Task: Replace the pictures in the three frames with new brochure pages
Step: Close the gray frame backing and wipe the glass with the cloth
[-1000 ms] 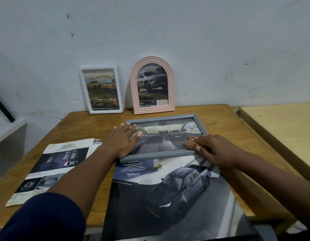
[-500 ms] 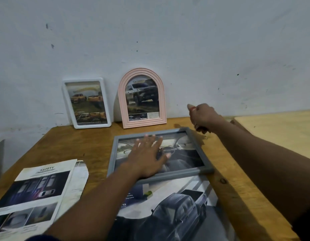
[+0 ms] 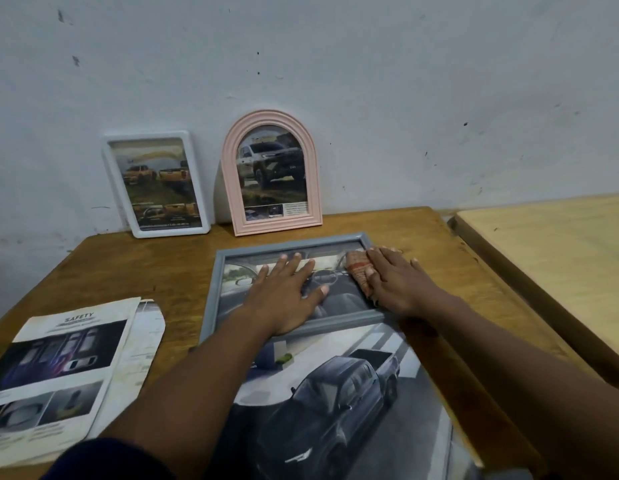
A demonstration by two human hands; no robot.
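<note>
Right hand (image 3: 400, 284) is back, flat fingers pressing a cloth (image 3: 357, 271) on the grey frame (image 3: 212, 296); left hand (image 3: 284, 294) spread, steadying. Looks like wiping next, gentle strokes.

Frames sitting on the table (image 3: 128, 265)
Rectangular frame (image 3: 173, 231) and, rightward, arched frame (image 3: 229, 174) are leaning on the wall (image 3: 336, 64); flat frame (image 3: 211, 299) is lying before them, overlapping the brochure (image 3: 336, 393), loose pages (image 3: 58, 358) to its left.

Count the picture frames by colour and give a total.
white frame: 1
pink frame: 1
grey frame: 1
Total: 3
</note>
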